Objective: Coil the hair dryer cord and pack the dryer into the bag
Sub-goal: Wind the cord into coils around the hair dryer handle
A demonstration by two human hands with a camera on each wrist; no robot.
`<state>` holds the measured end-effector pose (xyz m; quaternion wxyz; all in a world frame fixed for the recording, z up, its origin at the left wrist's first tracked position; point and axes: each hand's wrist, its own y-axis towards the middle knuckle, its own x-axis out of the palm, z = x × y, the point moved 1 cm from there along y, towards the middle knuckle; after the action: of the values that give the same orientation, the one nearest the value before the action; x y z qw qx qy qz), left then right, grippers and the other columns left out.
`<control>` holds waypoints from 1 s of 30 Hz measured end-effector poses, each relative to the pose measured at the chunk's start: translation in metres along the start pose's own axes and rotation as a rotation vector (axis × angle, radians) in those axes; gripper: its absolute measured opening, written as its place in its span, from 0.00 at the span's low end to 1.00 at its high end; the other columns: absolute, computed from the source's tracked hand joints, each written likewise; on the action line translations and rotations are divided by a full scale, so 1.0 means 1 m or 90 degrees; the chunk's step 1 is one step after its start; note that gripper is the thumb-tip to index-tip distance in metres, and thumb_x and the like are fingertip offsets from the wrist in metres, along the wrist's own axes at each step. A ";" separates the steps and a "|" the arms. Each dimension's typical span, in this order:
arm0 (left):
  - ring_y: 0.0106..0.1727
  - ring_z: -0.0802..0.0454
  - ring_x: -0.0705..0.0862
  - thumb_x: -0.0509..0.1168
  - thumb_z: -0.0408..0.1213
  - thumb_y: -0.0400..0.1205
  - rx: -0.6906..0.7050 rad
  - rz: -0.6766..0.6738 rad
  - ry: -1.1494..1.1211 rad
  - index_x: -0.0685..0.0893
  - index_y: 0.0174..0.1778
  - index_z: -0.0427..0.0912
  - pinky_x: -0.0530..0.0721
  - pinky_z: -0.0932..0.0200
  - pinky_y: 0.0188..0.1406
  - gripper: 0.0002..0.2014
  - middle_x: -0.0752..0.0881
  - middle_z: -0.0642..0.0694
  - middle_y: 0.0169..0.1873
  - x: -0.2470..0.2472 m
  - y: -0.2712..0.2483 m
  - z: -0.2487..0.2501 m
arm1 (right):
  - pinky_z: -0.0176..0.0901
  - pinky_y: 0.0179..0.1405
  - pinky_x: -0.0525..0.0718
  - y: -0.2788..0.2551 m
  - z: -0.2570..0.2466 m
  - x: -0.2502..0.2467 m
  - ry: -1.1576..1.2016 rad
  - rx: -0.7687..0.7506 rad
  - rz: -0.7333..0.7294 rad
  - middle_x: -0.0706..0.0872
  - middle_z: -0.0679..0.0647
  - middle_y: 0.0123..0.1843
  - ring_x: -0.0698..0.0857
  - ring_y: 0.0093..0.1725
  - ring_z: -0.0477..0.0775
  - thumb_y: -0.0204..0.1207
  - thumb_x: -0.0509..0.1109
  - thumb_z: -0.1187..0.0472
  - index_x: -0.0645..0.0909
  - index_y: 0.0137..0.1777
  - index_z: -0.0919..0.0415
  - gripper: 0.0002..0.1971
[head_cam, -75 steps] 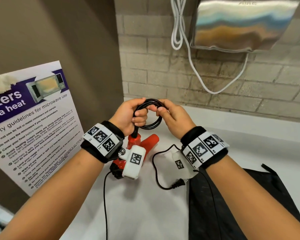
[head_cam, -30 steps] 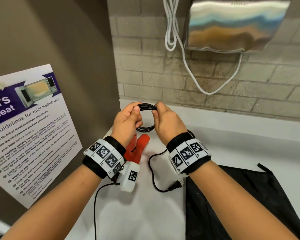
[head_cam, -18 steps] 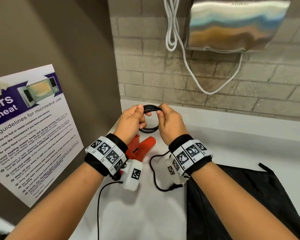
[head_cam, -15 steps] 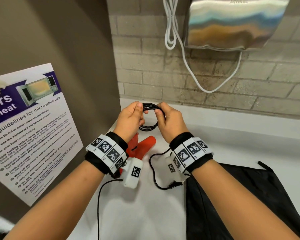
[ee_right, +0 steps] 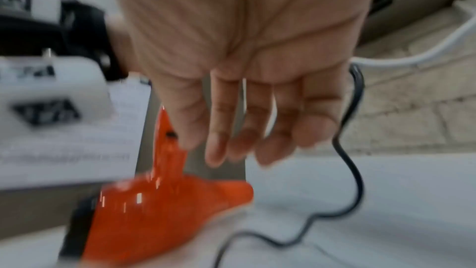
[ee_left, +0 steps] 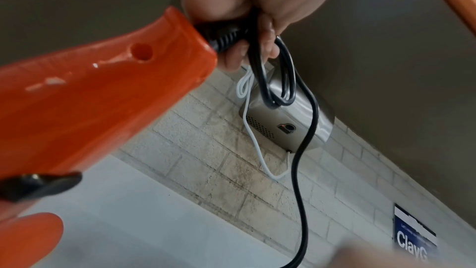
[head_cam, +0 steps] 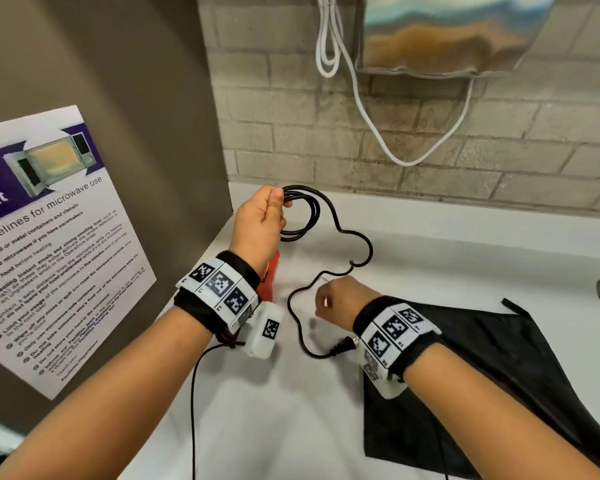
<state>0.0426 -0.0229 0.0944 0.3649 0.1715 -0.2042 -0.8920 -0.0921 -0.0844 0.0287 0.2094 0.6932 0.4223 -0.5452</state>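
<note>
Black cord (head_cam: 303, 216) looped in the left hand (head_cam: 258, 228) above the orange hair dryer (ee_right: 157, 209), at the counter's (head_cam: 281, 420) far left.

The left hand's curled fingers grip the loops; the loose tail snakes right to the plug (head_cam: 342, 347). The right hand (head_cam: 340, 299), fingers relaxed, holds nothing, near the black bag (head_cam: 492, 382). A poster (head_cam: 54, 247) at left reads "microwave use"; a far blue sign (ee_left: 414, 238) reads "Clay".

Poster (head_cam: 49, 237): seemingly "microwave use"
</note>
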 end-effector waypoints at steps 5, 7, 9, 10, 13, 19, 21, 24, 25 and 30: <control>0.20 0.62 0.62 0.50 0.35 0.87 -0.004 -0.012 0.007 0.73 0.31 0.48 0.61 0.67 0.20 0.18 0.64 0.50 0.20 0.005 -0.001 -0.001 | 0.45 0.49 0.82 0.012 0.013 0.048 -0.164 0.037 -0.207 0.85 0.60 0.56 0.84 0.56 0.62 0.69 0.73 0.57 0.82 0.55 0.63 0.16; 0.19 0.63 0.63 0.50 0.34 0.87 -0.011 -0.006 0.000 0.73 0.31 0.48 0.61 0.69 0.20 0.18 0.65 0.51 0.20 0.006 0.000 -0.001 | 0.48 0.54 0.81 0.015 0.016 0.057 -0.188 0.042 -0.214 0.84 0.61 0.60 0.83 0.59 0.63 0.73 0.68 0.61 0.80 0.58 0.64 0.14; 0.18 0.63 0.64 0.50 0.34 0.87 -0.019 0.003 -0.008 0.73 0.31 0.47 0.62 0.70 0.19 0.18 0.66 0.53 0.20 0.006 0.001 0.000 | 0.49 0.58 0.80 0.018 0.019 0.064 -0.206 0.049 -0.210 0.82 0.63 0.63 0.81 0.62 0.64 0.77 0.61 0.66 0.78 0.61 0.66 0.14; 0.18 0.64 0.65 0.50 0.34 0.87 -0.026 0.006 -0.013 0.73 0.31 0.47 0.63 0.71 0.19 0.18 0.68 0.54 0.20 0.006 0.001 0.000 | 0.49 0.58 0.80 0.019 0.020 0.066 -0.212 0.048 -0.219 0.81 0.64 0.64 0.81 0.63 0.65 0.77 0.60 0.67 0.78 0.62 0.67 0.15; 0.17 0.64 0.66 0.50 0.33 0.87 -0.033 -0.002 -0.018 0.73 0.32 0.46 0.64 0.73 0.20 0.17 0.69 0.54 0.22 0.005 0.002 0.000 | 0.49 0.56 0.81 0.020 0.022 0.068 -0.199 0.043 -0.223 0.83 0.63 0.62 0.83 0.60 0.65 0.77 0.61 0.66 0.79 0.61 0.66 0.14; 0.19 0.62 0.63 0.52 0.39 0.85 -0.033 -0.009 -0.018 0.76 0.31 0.49 0.63 0.60 0.25 0.16 0.66 0.56 0.18 0.006 0.005 -0.008 | 0.40 0.40 0.75 0.016 0.021 0.022 0.236 0.049 0.128 0.80 0.62 0.46 0.82 0.41 0.58 0.78 0.59 0.68 0.76 0.45 0.60 0.06; 0.20 0.62 0.61 0.52 0.45 0.81 -0.042 -0.008 -0.034 0.76 0.31 0.50 0.61 0.59 0.25 0.14 0.66 0.59 0.14 0.006 0.005 -0.010 | 0.36 0.32 0.78 0.010 0.016 0.005 0.469 0.040 0.274 0.80 0.60 0.41 0.82 0.32 0.49 0.76 0.62 0.71 0.74 0.39 0.57 0.09; 0.19 0.62 0.61 0.52 0.48 0.79 -0.037 -0.004 -0.022 0.76 0.31 0.52 0.61 0.59 0.24 0.13 0.66 0.58 0.12 0.007 0.005 -0.011 | 0.28 0.28 0.80 0.000 0.002 -0.016 0.676 -0.041 0.405 0.83 0.56 0.39 0.82 0.29 0.38 0.72 0.65 0.77 0.76 0.35 0.50 0.18; 0.19 0.62 0.62 0.52 0.48 0.79 -0.027 -0.005 -0.012 0.76 0.31 0.53 0.62 0.60 0.25 0.13 0.67 0.58 0.12 0.007 0.004 -0.012 | 0.28 0.30 0.80 -0.003 -0.005 -0.022 0.728 -0.080 0.419 0.83 0.54 0.38 0.82 0.30 0.38 0.71 0.65 0.79 0.77 0.36 0.51 0.19; 0.19 0.62 0.67 0.52 0.41 0.86 0.006 0.007 0.049 0.75 0.32 0.55 0.67 0.63 0.25 0.15 0.68 0.55 0.19 0.007 0.004 -0.009 | 0.33 0.39 0.83 -0.005 -0.029 -0.035 0.785 -0.200 0.437 0.85 0.43 0.34 0.84 0.31 0.38 0.69 0.67 0.81 0.78 0.38 0.53 0.19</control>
<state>0.0446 -0.0331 0.0874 0.3765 0.2062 -0.1952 -0.8819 -0.0807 -0.0726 0.0714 0.1896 0.9301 0.2952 0.1091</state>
